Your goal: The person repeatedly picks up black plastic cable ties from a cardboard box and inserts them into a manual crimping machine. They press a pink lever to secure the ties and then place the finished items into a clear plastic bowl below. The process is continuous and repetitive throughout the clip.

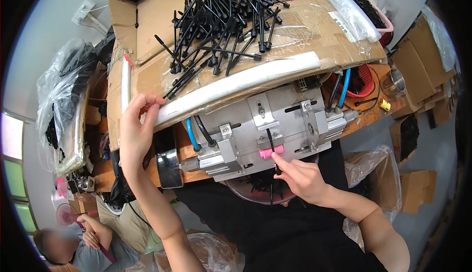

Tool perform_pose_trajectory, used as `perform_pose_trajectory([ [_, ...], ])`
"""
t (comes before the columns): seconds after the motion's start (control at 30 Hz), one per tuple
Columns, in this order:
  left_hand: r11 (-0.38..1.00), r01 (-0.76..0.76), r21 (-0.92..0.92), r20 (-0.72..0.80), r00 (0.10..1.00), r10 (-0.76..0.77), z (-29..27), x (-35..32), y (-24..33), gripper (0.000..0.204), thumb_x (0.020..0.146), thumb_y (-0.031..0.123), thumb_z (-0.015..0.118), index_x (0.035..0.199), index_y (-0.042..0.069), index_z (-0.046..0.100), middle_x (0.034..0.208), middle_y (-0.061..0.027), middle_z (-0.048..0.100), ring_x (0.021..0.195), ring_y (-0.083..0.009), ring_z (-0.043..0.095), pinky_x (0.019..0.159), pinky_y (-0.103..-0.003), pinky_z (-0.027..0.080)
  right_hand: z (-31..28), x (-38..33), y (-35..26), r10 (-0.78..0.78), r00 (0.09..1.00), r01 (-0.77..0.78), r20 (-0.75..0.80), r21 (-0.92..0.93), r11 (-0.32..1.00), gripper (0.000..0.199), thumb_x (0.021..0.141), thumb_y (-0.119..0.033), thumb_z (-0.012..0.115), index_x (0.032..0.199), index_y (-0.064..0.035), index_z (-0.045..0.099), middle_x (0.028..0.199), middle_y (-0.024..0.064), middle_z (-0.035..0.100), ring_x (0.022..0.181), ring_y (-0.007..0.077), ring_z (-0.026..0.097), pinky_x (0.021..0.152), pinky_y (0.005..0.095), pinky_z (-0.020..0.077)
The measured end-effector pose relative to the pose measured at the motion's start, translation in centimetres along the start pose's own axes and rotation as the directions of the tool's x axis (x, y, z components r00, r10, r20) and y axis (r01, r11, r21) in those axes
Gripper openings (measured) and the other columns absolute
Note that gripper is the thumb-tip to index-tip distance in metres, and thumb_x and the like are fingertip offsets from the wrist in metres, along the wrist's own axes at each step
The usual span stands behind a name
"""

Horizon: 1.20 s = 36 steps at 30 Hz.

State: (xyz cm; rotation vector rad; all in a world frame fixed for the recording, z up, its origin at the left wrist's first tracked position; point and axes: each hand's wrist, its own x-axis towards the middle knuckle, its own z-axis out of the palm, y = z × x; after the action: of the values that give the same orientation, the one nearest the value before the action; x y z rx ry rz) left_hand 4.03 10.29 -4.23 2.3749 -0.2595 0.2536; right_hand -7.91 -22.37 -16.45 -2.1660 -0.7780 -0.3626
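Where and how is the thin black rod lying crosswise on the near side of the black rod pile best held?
Probably mid-shaft, from above: the thin black rod lies across the pile, its slim shaft exposed there, its thicker head at the right.

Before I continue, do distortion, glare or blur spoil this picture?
Head view: fisheye bends edges toward a black rim; head view: highlights glint on the clear plastic wrap at upper right; head view: the seated person's head is blurred, but the right hand and pink block look fairly sharp.
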Motion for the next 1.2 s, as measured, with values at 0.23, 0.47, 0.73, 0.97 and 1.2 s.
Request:
perform_pose_trajectory([
  [0.23, 0.985, -0.076, 0.158, 0.038, 0.997, 0.070, -2.1, -1.5, 0.6, 0.020, 0.082, -0.009, 0.060, 0.099, -0.001, 0.066, 0.097, -0.0101, 0.063, 0.090, -0.0214, 0.061, 0.081, -0.029, 0.047, -5.5, 7.4, -1.4, -0.205, 0.979, 0.192, -0.022, -0.259, 0.947, 0.034, 0.075, -0.013, 0.076, 0.105, -0.0012, 0.067, 0.077, 0.0046, 0.059, 0.065, 0.0179, 0.060, 0.052, 0.0295, 0.0467],
  [0.47, 0.892, -0.174, 0.417, -0.237, 0.927, 0.291, -0.3, -4.1, 3.3, 0.065, 0.076, -0.010, 0.065, 0.137, 0.008, 0.055, 0.090, -0.0095, 0.059, 0.080, -0.0237, 0.052, 0.074, -0.035, 0.046, -6.1, 21.4, 2.8, -0.323, 0.946, 0.227, -0.033, -0.644, 0.731, 0.009, 0.069, -0.004, 0.061, 0.077, -0.0019, 0.063, 0.089, 0.0109, 0.058, 0.094, 0.0274, 0.055, 0.075, 0.0369, 0.0499],
  [0.73, 0.958, -0.218, 0.186, -0.020, 0.974, 0.226, 12.3, -14.4, 10.4, 0.074, 0.071, -0.004, 0.074, 0.140, -0.006, 0.047, 0.096, -0.0115, 0.057, 0.084, -0.0254, 0.051, 0.078, -0.038, 0.044, -10.9, 19.8, 0.9, 0.083, 0.975, -0.044, -0.207, 0.185, 0.982, 0.016, 0.094, -0.007, 0.059, 0.109, -0.0012, 0.064, 0.085, 0.0026, 0.063, 0.076, 0.0099, 0.057, 0.070, 0.0249, 0.0448],
  [0.97, 0.948, -0.169, 0.271, 0.076, 0.985, 0.154, 18.2, -14.6, 10.5, 0.071, 0.076, 0.000, 0.072, 0.142, -0.004, 0.044, 0.102, -0.0108, 0.055, 0.091, -0.0283, 0.050, 0.082, -0.039, 0.043, -12.6, 13.4, -0.7, 0.225, 0.949, -0.078, -0.219, 0.529, 0.845, 0.023, 0.091, -0.003, 0.065, 0.112, 0.0031, 0.061, 0.095, 0.0052, 0.063, 0.085, 0.0084, 0.057, 0.075, 0.0212, 0.0452],
  [1.2, 0.962, -0.164, 0.218, 0.126, 0.982, 0.139, 17.1, -14.1, 10.0, 0.070, 0.078, 0.001, 0.072, 0.142, -0.003, 0.044, 0.103, -0.0128, 0.055, 0.093, -0.0299, 0.050, 0.084, -0.041, 0.044, -9.6, 7.2, -0.7, 0.063, 0.957, 0.012, -0.282, 0.257, 0.966, 0.033, 0.079, 0.008, 0.072, 0.110, 0.0032, 0.063, 0.094, 0.0096, 0.067, 0.080, 0.0154, 0.062, 0.068, 0.0269, 0.0498],
])
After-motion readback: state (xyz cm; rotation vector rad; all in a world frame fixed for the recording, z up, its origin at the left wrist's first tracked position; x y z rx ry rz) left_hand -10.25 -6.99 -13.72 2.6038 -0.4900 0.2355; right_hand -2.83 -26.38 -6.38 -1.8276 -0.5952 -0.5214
